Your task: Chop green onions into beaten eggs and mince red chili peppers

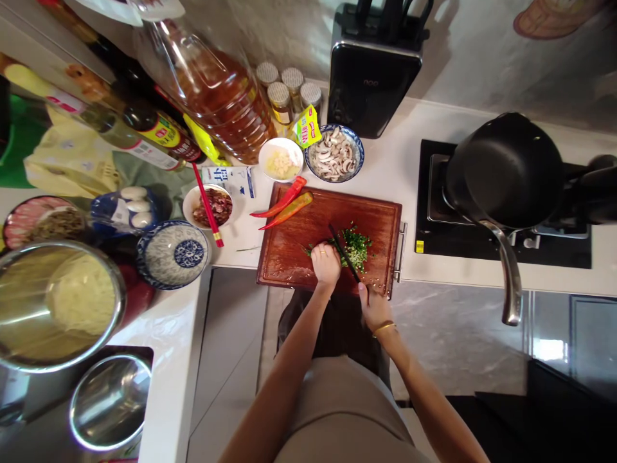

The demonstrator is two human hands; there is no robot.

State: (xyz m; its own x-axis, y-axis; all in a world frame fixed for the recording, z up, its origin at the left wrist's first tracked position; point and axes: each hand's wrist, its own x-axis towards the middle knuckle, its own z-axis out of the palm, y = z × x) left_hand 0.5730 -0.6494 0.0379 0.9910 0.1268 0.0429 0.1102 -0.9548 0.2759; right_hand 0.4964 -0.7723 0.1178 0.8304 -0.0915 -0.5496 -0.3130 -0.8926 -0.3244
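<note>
My right hand (376,307) grips the handle of a kitchen knife (343,252), its dark blade lying slantwise over the wooden cutting board (284,257). On the board's left half my left hand (325,262) is closed, its curled fingers pressing down on green onions (309,250), mostly hidden under them. The blade is just right of those fingers. A pile of chopped green onion (357,248) lies to the right of the blade. Two long chili peppers, a red one (288,197) and an orange-green one (294,209), rest across the board's upper left corner.
Behind the board stand a bowl of sliced mushrooms (335,154), a bowl of minced garlic (281,161) and a knife block (373,83). Chopsticks (208,204) lie across a meat bowl (222,207). A wok (504,170) sits on the right stove, its handle jutting forward. Bottles crowd the left.
</note>
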